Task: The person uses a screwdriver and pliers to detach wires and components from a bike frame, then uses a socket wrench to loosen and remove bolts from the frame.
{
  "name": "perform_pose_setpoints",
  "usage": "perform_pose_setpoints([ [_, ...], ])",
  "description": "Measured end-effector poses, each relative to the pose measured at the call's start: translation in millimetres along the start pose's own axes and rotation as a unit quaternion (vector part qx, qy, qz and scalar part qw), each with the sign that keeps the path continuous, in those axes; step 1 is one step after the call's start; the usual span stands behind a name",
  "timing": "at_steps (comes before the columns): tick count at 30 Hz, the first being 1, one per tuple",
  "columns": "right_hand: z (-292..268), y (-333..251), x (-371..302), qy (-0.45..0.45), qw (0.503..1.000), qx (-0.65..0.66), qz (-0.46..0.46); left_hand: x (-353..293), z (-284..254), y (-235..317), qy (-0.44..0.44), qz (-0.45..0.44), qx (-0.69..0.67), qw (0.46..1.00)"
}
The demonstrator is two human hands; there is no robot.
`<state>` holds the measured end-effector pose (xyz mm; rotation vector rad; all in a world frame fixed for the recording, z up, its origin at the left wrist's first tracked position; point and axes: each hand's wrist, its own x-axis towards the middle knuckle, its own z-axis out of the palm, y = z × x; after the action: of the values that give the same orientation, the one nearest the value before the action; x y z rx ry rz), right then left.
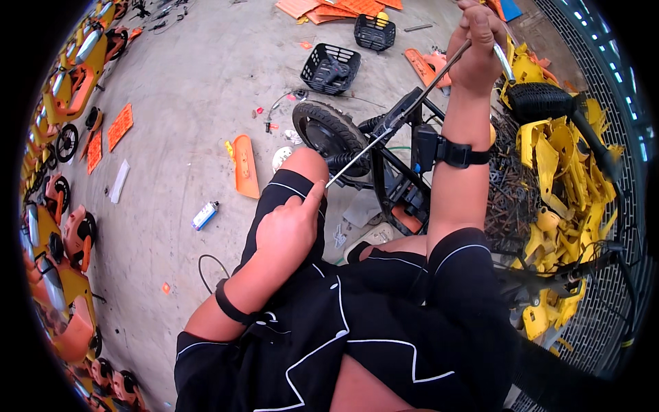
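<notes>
A long thin rod (358, 156), bright silver at the lower end and darker toward the top, slants across the view between my hands. My left hand (288, 226) rests over my left thigh, its fingers closing at the rod's lower end. Raised at the upper right, my right hand (477, 51) is closed around the upper end; its fingertips are partly cut off by the view. A second silver bar (504, 65) sticks out beside that hand. Behind the rod, a black bike frame (398, 161) with a tyred wheel (329, 134) lies on the floor in front of me.
Two black baskets (331, 69) stand ahead on the concrete. An orange plastic panel (245, 166) and a blue-and-white can (205, 215) lie to the left. Yellow broken panels (566, 199) and a heap of dark metal parts (504, 185) fill the right. Orange-yellow bikes (72, 275) line the left edge.
</notes>
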<state>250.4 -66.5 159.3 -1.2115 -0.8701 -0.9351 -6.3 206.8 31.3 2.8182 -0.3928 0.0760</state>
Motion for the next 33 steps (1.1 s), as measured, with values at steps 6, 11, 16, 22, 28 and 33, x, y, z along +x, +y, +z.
perform_pose_setpoints([
  [6,52,-48,-12,0.101,0.954,-0.274,0.064,-8,7,13,0.018,0.004,0.033,0.999],
  [11,28,-35,-4,0.106,0.951,-0.275,0.089,-6,4,12,0.008,0.017,0.014,1.0],
  [16,15,-8,-2,0.086,0.974,0.158,0.134,-7,4,8,-0.008,-0.006,0.021,1.0],
  [22,-18,20,17,-0.101,0.824,0.518,0.203,-10,9,10,0.012,0.009,0.045,0.999],
  [28,-23,24,17,0.019,0.896,0.319,0.309,-11,21,9,0.05,0.007,0.022,0.998],
  [33,-28,9,18,0.205,0.846,0.025,0.491,-12,29,7,0.065,-0.003,0.038,0.997],
])
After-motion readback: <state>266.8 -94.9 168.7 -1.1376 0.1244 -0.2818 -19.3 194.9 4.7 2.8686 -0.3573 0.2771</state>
